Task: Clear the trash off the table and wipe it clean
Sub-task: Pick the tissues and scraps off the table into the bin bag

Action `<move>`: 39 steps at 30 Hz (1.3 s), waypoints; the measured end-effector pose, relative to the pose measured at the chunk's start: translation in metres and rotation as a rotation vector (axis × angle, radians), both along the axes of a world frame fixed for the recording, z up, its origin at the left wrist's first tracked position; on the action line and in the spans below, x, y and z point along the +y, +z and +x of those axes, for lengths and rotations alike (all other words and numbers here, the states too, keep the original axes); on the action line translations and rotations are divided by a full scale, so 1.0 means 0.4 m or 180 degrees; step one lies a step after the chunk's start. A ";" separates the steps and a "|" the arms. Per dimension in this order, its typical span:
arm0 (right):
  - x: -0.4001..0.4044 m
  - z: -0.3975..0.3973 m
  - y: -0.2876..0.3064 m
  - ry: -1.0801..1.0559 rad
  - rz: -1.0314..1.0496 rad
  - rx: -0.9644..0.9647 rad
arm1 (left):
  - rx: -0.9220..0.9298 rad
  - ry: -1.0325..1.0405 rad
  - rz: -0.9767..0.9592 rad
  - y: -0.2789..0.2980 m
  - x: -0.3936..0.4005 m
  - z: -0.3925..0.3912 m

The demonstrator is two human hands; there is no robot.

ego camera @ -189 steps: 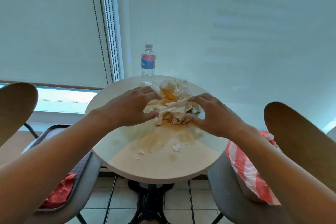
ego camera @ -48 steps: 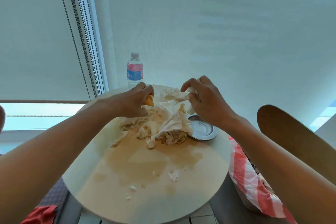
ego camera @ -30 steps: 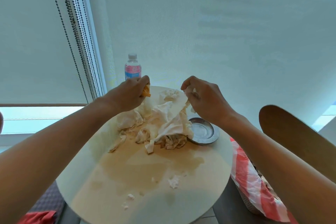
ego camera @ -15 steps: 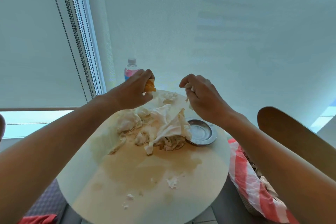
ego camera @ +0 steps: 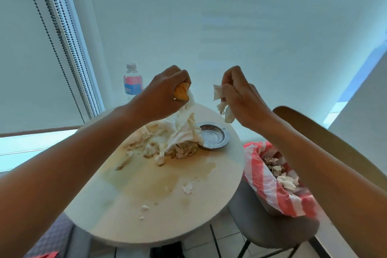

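Note:
A pile of wet, stained tissue lies at the far side of the round table, in a brown spill. My left hand is raised above the pile, shut on an orange piece with a tissue sheet hanging from it down to the pile. My right hand is raised to the right, shut on a torn scrap of tissue that hangs free. Small tissue bits lie on the near half of the table.
A metal dish sits right of the pile. A water bottle stands at the far edge. A red-and-white striped bag holding tissues sits on the right chair. Blind cords hang at left.
Both hands have lifted up off the pile. The tissue held between them has torn, so the right hand's scrap now hangs apart from the sheet under the left hand.

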State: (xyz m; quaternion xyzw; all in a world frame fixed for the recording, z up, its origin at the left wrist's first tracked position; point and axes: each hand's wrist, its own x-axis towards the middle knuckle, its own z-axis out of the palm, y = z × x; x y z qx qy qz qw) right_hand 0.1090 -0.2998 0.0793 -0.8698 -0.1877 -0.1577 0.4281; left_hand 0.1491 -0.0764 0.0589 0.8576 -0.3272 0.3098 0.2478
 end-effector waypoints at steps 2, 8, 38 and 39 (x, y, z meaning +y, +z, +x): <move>-0.036 -0.019 -0.009 -0.0085 0.0057 0.0203 | 0.0083 -0.0140 0.0008 -0.002 -0.035 -0.008; -0.185 -0.068 -0.044 -0.0412 0.0084 0.0460 | 0.0335 -0.0368 0.0060 -0.006 -0.190 -0.028; -0.878 0.097 -0.575 -0.0348 -0.0779 0.1439 | 0.2199 0.0173 0.2504 -0.499 -1.001 0.214; -0.879 0.101 -0.593 -0.0351 -0.0759 0.1494 | 0.2235 0.0184 0.2531 -0.516 -1.006 0.222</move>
